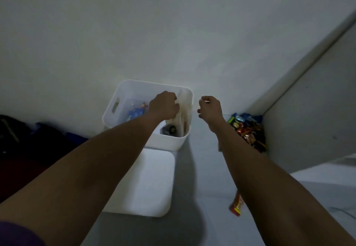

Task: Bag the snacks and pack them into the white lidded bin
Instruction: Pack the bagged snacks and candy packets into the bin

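The white bin (123,88) stands open on the floor against the wall. Its white lid (152,184) lies flat in front of it. My left hand (163,105) is over the bin, closed on the top of a clear plastic bag (182,119) that hangs down inside the bin's right side. A blue snack packet (135,113) lies in the bin to the left, and a dark item (169,130) sits at the bottom. My right hand (210,109) hovers just right of the bin with its fingers curled and nothing visible in it.
A pile of loose snacks (248,130) in bright wrappers sits in the corner at the right. One red snack bar (237,205) lies on the floor beside my right forearm. Dark cloth or bags (28,139) lie at the left. The light is dim.
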